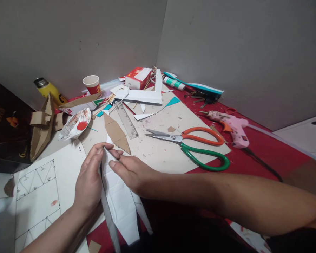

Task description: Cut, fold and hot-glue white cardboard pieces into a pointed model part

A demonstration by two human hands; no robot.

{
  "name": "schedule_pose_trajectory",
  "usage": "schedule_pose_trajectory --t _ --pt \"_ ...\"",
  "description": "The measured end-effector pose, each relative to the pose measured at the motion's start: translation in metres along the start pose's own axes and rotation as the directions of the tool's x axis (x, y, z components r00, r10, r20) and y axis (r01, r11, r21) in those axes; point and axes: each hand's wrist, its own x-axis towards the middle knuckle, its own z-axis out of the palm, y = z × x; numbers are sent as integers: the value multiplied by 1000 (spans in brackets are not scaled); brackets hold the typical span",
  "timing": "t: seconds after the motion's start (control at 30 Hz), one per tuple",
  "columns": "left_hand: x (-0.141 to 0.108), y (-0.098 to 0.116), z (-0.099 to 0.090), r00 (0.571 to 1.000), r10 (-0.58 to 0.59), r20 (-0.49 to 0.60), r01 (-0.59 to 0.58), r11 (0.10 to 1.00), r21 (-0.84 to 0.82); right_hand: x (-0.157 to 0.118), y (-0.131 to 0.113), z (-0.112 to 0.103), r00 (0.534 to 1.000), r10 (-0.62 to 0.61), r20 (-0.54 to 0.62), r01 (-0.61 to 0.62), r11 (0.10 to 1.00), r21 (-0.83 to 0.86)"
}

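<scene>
Between my two hands is a white folded card piece [121, 203] with long tapering panels, hanging down toward the table's front edge. My left hand [89, 175] is closed along its left side, fingers near the pointed upper end. My right hand [135, 174] grips the right side of that same end, its thumb lying on the white face. Just beyond my fingertips lies a brown leaf-shaped cardboard piece [116, 133]. To the right of it rest scissors [177, 138] with one orange and one green handle, their blades slightly apart.
A pink glue gun [237, 130] with a cord lies at right. Behind are a clear ruler [126, 119], paper scraps, a red box [138, 78], a paper cup [91, 84] and a yellow bottle [49, 92]. At left are a cardboard boat shape [43, 130] and a drawn sheet [38, 196].
</scene>
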Motion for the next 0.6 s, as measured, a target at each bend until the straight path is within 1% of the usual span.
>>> schedule_pose_trajectory --t 0.07,0.17,0.27,0.33,0.4,0.43,0.5,0.57,0.6 --pt "2 1 -1 1000 16 -21 -17 999 -46 0 -3 -2 999 39 3 -39 998 41" --pt "9 4 -5 997 49 -66 -60 985 -164 0 -7 -7 999 45 29 -48 995 91" --pt "22 11 -14 985 84 -151 -126 947 -296 -5 -10 -12 991 90 97 -100 990 102" --pt "30 15 -23 965 113 -236 -192 918 -346 -13 -12 -14 984 131 121 -140 988 65" --pt "37 18 -32 936 127 -329 -250 897 -364 -22 -14 -13 986 134 101 -131 991 -35" --pt "40 19 -36 919 126 -375 -273 888 -371 -27 -14 -12 991 111 73 -103 989 -106" --pt "45 20 -43 887 113 -448 -308 868 -390 -34 -14 -9 999 28 38 -18 971 -237" --pt "49 20 -46 861 106 -498 -339 849 -406 -38 -12 -4 996 -91 7 88 939 -331" --pt "50 20 -47 850 103 -516 -351 843 -409 -38 -11 -2 987 -159 -11 144 920 -365"
